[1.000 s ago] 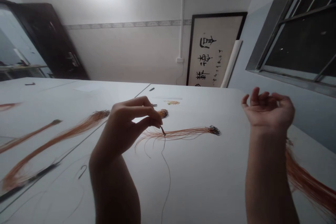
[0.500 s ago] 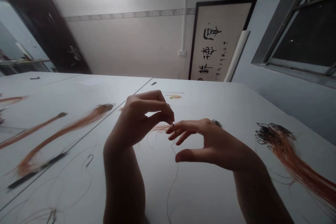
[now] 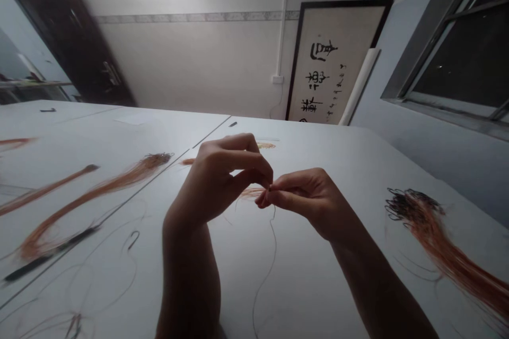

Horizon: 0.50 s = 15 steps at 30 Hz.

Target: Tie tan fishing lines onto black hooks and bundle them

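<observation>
My left hand (image 3: pixel 228 177) is closed in a pinch on a small dark fishing hook (image 3: pixel 270 188), mostly hidden by fingertips. From the other side, my right hand (image 3: pixel 306 196) pinches at the same spot, its thumb and fingers closed where the hook and a thin line (image 3: pixel 275 246) meet. Below the fingers this line hangs in a loose wave toward the near side of the white table (image 3: pixel 310 286). Behind the fingertips lie some orange strands (image 3: pixel 251 193). A single loose hook (image 3: pixel 134 240) rests on the table left of my left forearm.
Black hooks on orange lines (image 3: pixel 413 205) lie in a bundle at right. Another orange bundle (image 3: pixel 99 193) stretches across the left, beside a long dark stick-like tool (image 3: pixel 51 257). Loose line curls at lower left. A window (image 3: pixel 465 63) is at right.
My right hand has gone from open, fingers spread, to a pinch at the hook and line. My left hand has shifted slightly right, still holding the hook.
</observation>
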{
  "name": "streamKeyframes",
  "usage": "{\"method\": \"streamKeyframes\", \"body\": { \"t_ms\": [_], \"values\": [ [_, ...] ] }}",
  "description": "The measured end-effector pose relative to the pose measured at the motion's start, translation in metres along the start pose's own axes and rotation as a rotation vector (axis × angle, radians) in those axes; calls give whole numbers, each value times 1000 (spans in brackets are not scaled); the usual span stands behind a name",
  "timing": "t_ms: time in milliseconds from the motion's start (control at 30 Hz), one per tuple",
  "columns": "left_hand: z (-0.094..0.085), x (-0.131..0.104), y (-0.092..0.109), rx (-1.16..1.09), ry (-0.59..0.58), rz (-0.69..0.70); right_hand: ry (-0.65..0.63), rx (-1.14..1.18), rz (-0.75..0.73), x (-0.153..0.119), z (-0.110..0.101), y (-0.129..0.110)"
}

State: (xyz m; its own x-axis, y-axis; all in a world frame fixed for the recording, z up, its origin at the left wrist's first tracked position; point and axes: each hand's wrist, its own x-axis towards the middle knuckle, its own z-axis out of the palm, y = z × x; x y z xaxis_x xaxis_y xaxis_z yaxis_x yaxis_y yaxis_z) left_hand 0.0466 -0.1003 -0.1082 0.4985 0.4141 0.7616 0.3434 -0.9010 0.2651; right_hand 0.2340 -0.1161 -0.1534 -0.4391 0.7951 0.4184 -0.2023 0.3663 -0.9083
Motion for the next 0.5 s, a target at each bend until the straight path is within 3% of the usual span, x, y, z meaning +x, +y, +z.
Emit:
{"method": "streamKeyframes", "body": {
  "t_ms": [100,300,500],
  "values": [
    [-1,0,0,24,1,-8,73,-123,4,-2,1,-4],
    [-7,0,-1,-16,-6,21,-112,-86,62,-5,-2,-8],
    [-9,0,0,-105,20,75,-123,65,54,-4,3,-3]
  ]
}}
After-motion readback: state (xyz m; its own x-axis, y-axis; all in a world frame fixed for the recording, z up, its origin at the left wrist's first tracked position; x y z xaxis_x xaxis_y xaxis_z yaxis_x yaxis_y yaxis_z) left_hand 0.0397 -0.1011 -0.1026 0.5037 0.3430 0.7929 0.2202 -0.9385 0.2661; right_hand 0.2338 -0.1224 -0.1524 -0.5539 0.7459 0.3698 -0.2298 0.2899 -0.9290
